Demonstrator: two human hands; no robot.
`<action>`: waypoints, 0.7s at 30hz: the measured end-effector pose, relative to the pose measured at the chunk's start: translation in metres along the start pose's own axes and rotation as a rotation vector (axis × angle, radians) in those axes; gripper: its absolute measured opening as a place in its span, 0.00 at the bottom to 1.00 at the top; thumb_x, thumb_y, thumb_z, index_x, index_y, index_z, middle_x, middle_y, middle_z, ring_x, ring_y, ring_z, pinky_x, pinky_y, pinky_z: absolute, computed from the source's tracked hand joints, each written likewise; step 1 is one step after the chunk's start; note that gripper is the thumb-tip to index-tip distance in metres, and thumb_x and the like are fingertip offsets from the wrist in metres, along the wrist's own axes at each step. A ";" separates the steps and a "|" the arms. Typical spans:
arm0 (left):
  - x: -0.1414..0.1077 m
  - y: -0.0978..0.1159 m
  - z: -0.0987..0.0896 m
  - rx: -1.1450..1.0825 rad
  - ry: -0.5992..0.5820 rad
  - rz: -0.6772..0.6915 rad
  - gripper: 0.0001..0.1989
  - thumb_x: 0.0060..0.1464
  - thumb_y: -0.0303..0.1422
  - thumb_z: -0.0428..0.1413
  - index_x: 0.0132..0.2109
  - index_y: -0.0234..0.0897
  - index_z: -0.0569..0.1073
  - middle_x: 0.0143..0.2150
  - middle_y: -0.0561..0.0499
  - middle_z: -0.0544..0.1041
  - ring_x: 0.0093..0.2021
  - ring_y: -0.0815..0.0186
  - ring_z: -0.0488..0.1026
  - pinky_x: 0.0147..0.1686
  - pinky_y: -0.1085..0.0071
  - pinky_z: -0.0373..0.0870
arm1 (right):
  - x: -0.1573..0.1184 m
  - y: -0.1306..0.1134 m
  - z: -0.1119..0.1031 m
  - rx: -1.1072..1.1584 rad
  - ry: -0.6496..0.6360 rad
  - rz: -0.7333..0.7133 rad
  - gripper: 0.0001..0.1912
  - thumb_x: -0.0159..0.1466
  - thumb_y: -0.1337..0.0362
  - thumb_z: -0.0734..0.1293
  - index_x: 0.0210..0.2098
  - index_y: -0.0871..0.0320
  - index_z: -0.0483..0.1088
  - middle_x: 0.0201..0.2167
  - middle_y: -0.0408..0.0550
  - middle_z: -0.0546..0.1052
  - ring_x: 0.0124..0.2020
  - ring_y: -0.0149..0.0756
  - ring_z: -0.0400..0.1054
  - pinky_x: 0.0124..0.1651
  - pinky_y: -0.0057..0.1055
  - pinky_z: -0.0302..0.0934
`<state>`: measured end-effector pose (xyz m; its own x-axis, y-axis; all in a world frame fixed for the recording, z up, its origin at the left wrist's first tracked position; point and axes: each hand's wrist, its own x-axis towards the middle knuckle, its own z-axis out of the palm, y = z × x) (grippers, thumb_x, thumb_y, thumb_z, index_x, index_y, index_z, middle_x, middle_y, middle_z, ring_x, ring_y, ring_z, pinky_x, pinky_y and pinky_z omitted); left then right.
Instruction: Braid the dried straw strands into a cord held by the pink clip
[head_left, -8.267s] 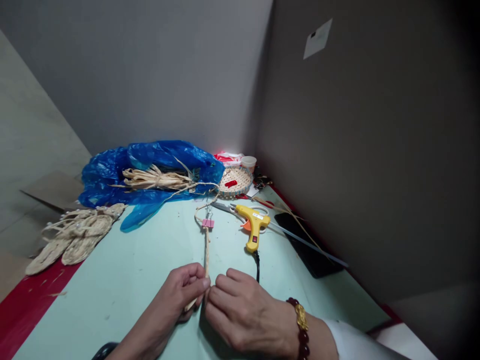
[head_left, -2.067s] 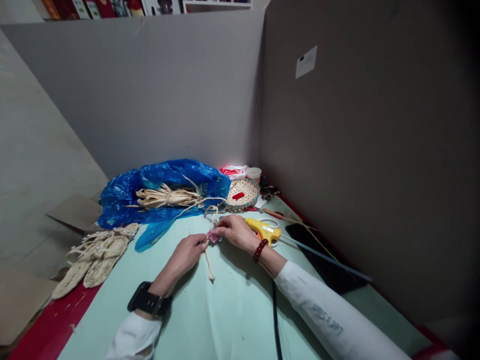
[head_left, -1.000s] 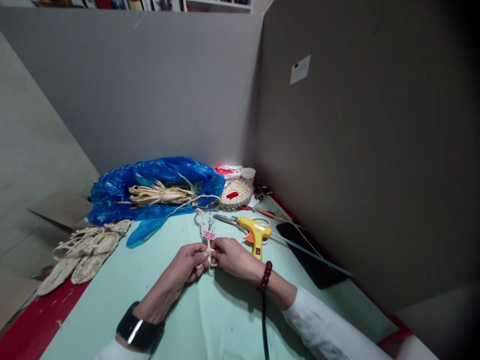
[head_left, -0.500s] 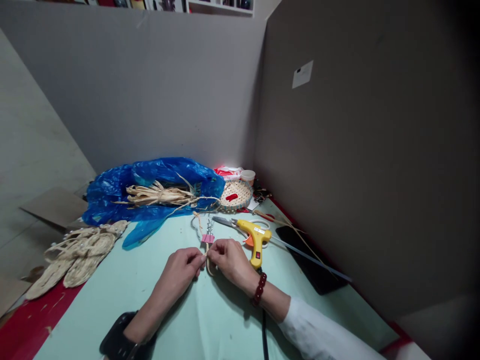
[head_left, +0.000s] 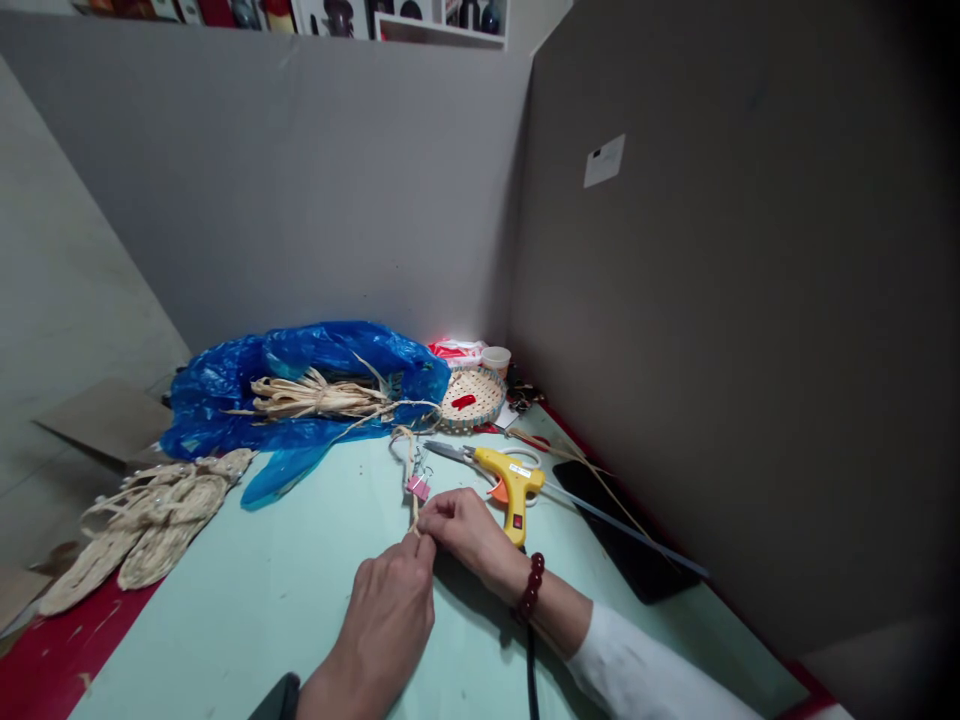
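A thin straw-coloured raffia strand (head_left: 415, 512) runs from a pink binder clip (head_left: 418, 487) down to my fingertips. My right hand (head_left: 471, 535), a dark red bead bracelet at its wrist, pinches the strand just below the clip. Directly below it my left hand (head_left: 391, 605) is closed on the strand's lower part, its back towards me, so the fingertips are mostly hidden. Beyond the clip, the strand curves over the pale green tabletop. Small metal rings or a chain lie close to the clip, too fine to make out.
Right of my hands lies a yellow glue gun (head_left: 517, 490) over scissors (head_left: 448, 452), near a black flat device (head_left: 637, 560). Behind are a blue plastic bag (head_left: 217, 400) with a raffia bundle (head_left: 315, 395) and a shallow woven basket (head_left: 489, 400). Woven sandals (head_left: 172, 510) lie left.
My left hand has moved right and towards me and turned its back up, now below the right hand. The right hand has shifted slightly. The clip has tilted.
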<state>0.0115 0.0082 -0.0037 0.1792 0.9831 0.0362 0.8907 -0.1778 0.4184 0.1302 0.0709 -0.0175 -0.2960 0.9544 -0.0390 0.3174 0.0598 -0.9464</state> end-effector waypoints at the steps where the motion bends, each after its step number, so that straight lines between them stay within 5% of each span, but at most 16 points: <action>1: 0.001 -0.001 -0.003 -0.022 0.004 -0.003 0.13 0.54 0.26 0.46 0.39 0.38 0.75 0.37 0.40 0.78 0.34 0.53 0.73 0.33 0.63 0.56 | -0.001 0.000 -0.001 0.003 0.004 0.000 0.07 0.54 0.70 0.63 0.23 0.63 0.74 0.20 0.44 0.72 0.25 0.30 0.63 0.27 0.22 0.54; 5: 0.012 -0.013 -0.023 -0.163 0.074 -0.092 0.14 0.53 0.40 0.50 0.23 0.39 0.68 0.27 0.45 0.73 0.30 0.56 0.69 0.31 0.65 0.57 | -0.007 -0.002 -0.003 0.010 -0.006 -0.012 0.07 0.55 0.70 0.62 0.25 0.63 0.73 0.22 0.45 0.74 0.24 0.29 0.64 0.27 0.22 0.55; 7: 0.020 -0.019 -0.029 -0.297 0.084 -0.133 0.15 0.56 0.42 0.46 0.28 0.39 0.68 0.30 0.46 0.74 0.32 0.59 0.69 0.32 0.67 0.60 | -0.009 -0.003 -0.004 0.006 -0.032 -0.025 0.08 0.57 0.70 0.61 0.27 0.63 0.73 0.22 0.45 0.75 0.23 0.28 0.64 0.26 0.21 0.55; 11: 0.034 -0.026 -0.026 -0.615 -0.168 -0.154 0.17 0.48 0.48 0.49 0.35 0.38 0.67 0.19 0.56 0.67 0.15 0.70 0.57 0.15 0.74 0.54 | -0.009 -0.003 -0.007 -0.053 -0.046 -0.049 0.08 0.57 0.71 0.62 0.31 0.64 0.73 0.23 0.45 0.75 0.23 0.28 0.63 0.25 0.21 0.52; 14: 0.038 -0.026 -0.020 -0.761 -0.262 -0.180 0.17 0.42 0.47 0.54 0.32 0.37 0.65 0.20 0.57 0.67 0.13 0.76 0.47 0.13 0.76 0.45 | -0.010 -0.005 -0.011 -0.123 -0.059 -0.078 0.09 0.58 0.71 0.61 0.30 0.63 0.74 0.23 0.44 0.75 0.23 0.28 0.63 0.25 0.22 0.52; 21: 0.039 -0.026 -0.021 -0.818 -0.184 -0.207 0.14 0.43 0.42 0.56 0.29 0.34 0.69 0.18 0.59 0.63 0.17 0.75 0.51 0.17 0.77 0.43 | -0.026 -0.017 -0.019 -0.337 -0.032 -0.152 0.12 0.61 0.71 0.60 0.24 0.61 0.72 0.21 0.46 0.74 0.26 0.30 0.65 0.29 0.24 0.51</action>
<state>-0.0134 0.0519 0.0056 0.1741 0.9573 -0.2308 0.3449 0.1602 0.9249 0.1495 0.0509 0.0054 -0.3891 0.9179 0.0784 0.5451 0.2980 -0.7836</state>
